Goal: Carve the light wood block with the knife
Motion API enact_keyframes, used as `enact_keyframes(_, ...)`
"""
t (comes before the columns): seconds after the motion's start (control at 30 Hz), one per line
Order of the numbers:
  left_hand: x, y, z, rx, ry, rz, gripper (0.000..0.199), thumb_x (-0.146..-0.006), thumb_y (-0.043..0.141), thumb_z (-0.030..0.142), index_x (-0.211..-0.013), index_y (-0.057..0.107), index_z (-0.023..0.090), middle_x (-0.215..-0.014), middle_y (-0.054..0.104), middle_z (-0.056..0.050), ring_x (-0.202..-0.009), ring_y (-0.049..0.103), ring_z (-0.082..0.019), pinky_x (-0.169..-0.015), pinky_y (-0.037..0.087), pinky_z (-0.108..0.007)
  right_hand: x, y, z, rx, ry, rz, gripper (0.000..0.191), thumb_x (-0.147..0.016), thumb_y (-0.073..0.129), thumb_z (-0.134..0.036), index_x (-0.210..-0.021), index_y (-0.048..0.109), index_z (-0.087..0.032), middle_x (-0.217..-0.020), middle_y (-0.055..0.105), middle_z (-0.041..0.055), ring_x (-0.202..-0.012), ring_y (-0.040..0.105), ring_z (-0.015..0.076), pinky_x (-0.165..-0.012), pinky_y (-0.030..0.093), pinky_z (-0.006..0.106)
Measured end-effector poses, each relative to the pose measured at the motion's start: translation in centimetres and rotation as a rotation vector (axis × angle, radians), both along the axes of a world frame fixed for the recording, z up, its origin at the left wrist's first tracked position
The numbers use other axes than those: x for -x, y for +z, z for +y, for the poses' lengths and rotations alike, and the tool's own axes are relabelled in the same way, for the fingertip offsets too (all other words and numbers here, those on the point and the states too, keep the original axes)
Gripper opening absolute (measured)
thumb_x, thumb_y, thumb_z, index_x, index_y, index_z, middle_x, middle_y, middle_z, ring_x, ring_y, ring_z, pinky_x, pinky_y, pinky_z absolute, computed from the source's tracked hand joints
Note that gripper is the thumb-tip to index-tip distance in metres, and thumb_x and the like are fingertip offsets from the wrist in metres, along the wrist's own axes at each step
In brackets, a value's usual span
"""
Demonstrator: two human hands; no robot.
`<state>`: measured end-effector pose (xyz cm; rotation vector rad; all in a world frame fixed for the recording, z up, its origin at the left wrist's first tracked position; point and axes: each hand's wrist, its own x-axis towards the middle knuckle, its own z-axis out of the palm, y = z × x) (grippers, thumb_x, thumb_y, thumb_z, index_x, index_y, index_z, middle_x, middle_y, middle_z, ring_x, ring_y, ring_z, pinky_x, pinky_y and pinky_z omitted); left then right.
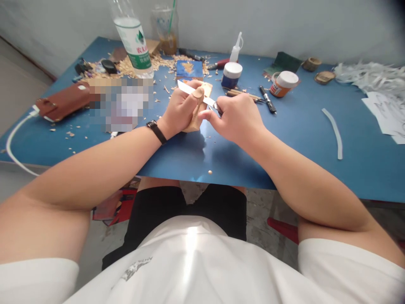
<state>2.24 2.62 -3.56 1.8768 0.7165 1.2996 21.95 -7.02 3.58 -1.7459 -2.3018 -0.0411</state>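
Left hand (180, 107) is curled around a pale piece of wood (191, 125), thumb up by the flat of a knife blade (187, 88), and the right hand (238, 116) is closed in a fist around the knife's dark handle, mostly hidden by the fingers. The right thumb pokes out toward the wood, but I can't tell if it's actually touching. The wood sits between the two hands, above the near-middle part of the blue tabletop (300, 143) — the blade slants across it, tip to the far left. There's a black band (156, 131) on the left wrist. Just beyond the hands is a blue block (189, 69) with shavings on top, then a dark blue jar (231, 76) with a white lid to its right, some thin wooden-handled tools (244, 94), a black pen (268, 100) and an orange jar (284, 84). Over on the left there's a brown case (65, 101) with a white cable, near a pixelated patch. Far left it's wood chips (163, 65) everywhere — around a water bottle (135, 48) and a plastic cup (167, 31). Far right: white shreds (373, 74) and paper (384, 113).
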Motion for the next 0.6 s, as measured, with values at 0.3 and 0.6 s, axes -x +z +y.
enact_keyframes(0.3,-0.7,0.4,-0.4,0.033,0.02,-0.007,0.087,-0.088,0.06,0.115,-0.094,0.073,0.029,-0.088,0.071,-0.007,-0.087,0.065,-0.026,-0.089,0.064,-0.053,-0.4,1.6,0.1,0.081,0.066,-0.086,0.06,-0.119,0.056,-0.073,-0.109,0.079,-0.019,-0.092,0.074,0.0107,-0.081,0.058,0.0246,-0.074,0.028,0.038)
enact_keyframes(0.6,-0.6,0.1,0.3,0.029,-0.168,0.013,0.087,-0.086,0.065,0.114,-0.105,0.079,0.031,-0.105,0.082,-0.01,-0.1,0.071,-0.031,-0.096,0.066,-0.06,-1.1,1.4,0.2,0.118,0.276,0.037,0.033,-0.118,0.063,-0.05,-0.108,0.079,-0.023,-0.08,0.063,0.0039,-0.076,0.05,0.0234,-0.079,0.035,0.039)
